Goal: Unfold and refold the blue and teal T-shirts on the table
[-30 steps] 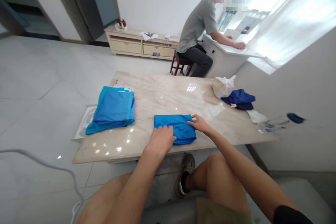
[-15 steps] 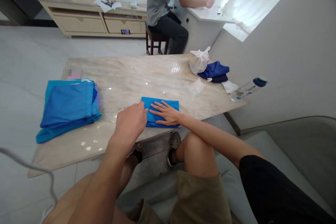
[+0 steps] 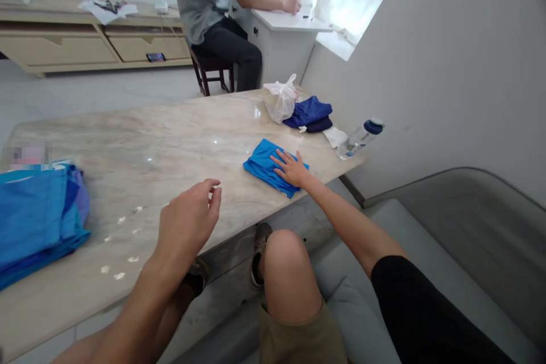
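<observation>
A folded bright blue cloth [image 3: 267, 162] lies turned at an angle near the front edge of the marble-topped table [image 3: 170, 142]. My right hand [image 3: 290, 169] rests flat on its right part, fingers spread. Apart from the cloth, to its left, my left hand [image 3: 191, 210] hovers over the table's front edge, thumb and fingers loosely curved with a gap between them and nothing held. At the table's left end lies a stack of folded blue cloths [image 3: 38, 216], cut off by the view's edge.
At the far right of the table are a white plastic bag [image 3: 280, 99], a dark blue cloth [image 3: 309, 112], a white tissue [image 3: 335, 136] and a clear bottle [image 3: 360, 139]. Beyond, a person [image 3: 209, 5] sits on a stool [image 3: 213, 71] beside a white desk [image 3: 290, 21]. A low cabinet [image 3: 63, 48] lines the wall.
My right hand has slid the folded blue cloth to the right and it has turned. My left hand has let go of its left edge and drawn back. The view has swung right.
</observation>
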`<state>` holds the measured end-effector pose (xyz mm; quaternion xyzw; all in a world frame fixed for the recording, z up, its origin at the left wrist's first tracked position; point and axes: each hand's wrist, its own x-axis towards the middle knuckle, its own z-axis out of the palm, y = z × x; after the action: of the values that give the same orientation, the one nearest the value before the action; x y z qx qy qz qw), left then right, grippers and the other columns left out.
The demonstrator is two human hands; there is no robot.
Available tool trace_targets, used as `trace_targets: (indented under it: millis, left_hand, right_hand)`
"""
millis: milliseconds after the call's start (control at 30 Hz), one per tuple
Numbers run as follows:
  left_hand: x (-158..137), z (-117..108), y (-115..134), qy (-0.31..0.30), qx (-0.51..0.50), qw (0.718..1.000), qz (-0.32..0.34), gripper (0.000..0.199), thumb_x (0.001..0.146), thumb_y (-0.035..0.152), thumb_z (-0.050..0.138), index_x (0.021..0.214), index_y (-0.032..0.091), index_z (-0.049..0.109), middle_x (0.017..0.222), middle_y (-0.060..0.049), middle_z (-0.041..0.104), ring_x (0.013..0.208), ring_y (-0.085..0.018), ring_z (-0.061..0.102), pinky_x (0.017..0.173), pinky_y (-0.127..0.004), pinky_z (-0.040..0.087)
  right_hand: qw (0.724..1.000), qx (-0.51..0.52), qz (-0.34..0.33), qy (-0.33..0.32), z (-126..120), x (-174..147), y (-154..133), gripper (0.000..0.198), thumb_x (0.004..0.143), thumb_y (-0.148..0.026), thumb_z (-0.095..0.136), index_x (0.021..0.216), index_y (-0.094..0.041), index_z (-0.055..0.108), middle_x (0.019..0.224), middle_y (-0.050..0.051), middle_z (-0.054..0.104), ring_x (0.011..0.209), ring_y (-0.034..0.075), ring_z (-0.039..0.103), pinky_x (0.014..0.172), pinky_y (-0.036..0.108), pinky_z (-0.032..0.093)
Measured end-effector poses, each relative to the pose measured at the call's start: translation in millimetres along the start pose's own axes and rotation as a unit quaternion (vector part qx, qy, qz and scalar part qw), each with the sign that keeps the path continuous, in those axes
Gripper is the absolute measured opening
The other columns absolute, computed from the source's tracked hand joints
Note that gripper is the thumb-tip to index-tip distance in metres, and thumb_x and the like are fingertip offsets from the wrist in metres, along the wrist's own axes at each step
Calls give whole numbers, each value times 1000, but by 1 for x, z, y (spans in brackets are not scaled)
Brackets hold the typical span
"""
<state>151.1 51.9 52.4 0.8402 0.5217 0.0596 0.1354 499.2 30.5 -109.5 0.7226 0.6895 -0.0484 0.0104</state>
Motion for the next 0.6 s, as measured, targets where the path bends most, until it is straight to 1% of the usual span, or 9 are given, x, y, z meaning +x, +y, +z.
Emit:
trace_targets:
  millis: [67, 100, 200, 233, 333, 433, 500, 567, 600]
  left_hand:
    - [2, 0, 13, 18, -17, 999, 32, 37, 111, 37, 46, 130, 27, 76, 121, -7, 82, 97, -29, 79, 74, -35, 53]
    - [3, 2, 20, 31, -30, 998, 48, 35, 111, 36, 46, 128, 27, 76, 124, -6, 81, 97, -27, 79, 73, -34, 52]
    - [7, 9, 38, 67, -60, 993, 72, 31, 111, 34, 49, 123, 28, 77, 124, -3, 81, 93, -23, 79, 70, -32, 50]
    - [9, 13, 43, 75, -60, 993, 75, 30, 112, 33, 49, 123, 28, 76, 123, -3, 81, 92, -23, 78, 69, -32, 49]
    - [11, 22, 55, 71, -35, 992, 93, 29, 112, 33, 50, 124, 28, 76, 120, -3, 81, 92, -25, 78, 66, -32, 47]
    - [9, 24, 60, 45, -8, 992, 114, 28, 112, 33, 51, 122, 28, 76, 117, -4, 81, 93, -26, 78, 65, -32, 48]
    - [7, 22, 62, 36, 10, 992, 122, 28, 113, 32, 50, 121, 27, 76, 116, -4, 82, 95, -26, 79, 65, -32, 47]
    - [4, 16, 63, 36, 29, 991, 128, 28, 113, 32, 50, 121, 27, 76, 117, -5, 82, 96, -26, 79, 65, -31, 47]
    - [1, 13, 64, 37, 38, 990, 131, 29, 113, 32, 49, 120, 26, 76, 118, -5, 82, 96, -27, 79, 65, -31, 47]
  right_hand:
    - [998, -23, 57, 18, -2, -5, 11, 61, 116, -47, 36, 174, -27, 39, 184, 10, 19, 170, 40, 18, 133, 76, 4]
    - [997, -20, 73, 23, 0, -8, 9, 62, 116, -49, 35, 174, -27, 39, 184, 10, 18, 171, 40, 15, 133, 76, 4]
    - [996, 19, 82, 17, 16, -18, -9, 68, 116, -57, 33, 177, -27, 32, 186, 9, 12, 172, 36, 11, 136, 68, 12]
    - [996, 29, 82, 17, 22, -20, -14, 69, 116, -57, 33, 178, -27, 30, 186, 8, 11, 173, 34, 10, 137, 65, 13]
    - [994, 39, 95, 34, 32, -18, -14, 67, 116, -52, 33, 178, -28, 28, 186, 5, 11, 173, 30, 8, 139, 60, 8]
    - [985, 61, 158, 31, 22, 0, 2, 67, 116, -47, 34, 178, -25, 28, 186, 7, 10, 173, 31, 6, 138, 60, 4]
    - [971, 104, 216, 0, 7, 9, 6, 70, 114, -46, 41, 178, -20, 28, 186, 11, 8, 173, 35, 4, 137, 65, 5]
    - [950, 188, 247, -24, -11, 6, -6, 72, 111, -46, 48, 175, -17, 34, 184, 16, 17, 172, 37, 12, 136, 66, 12]
    - [939, 245, 238, -20, -18, -3, -18, 69, 111, -47, 49, 173, -16, 40, 181, 18, 27, 170, 36, 21, 135, 63, 18]
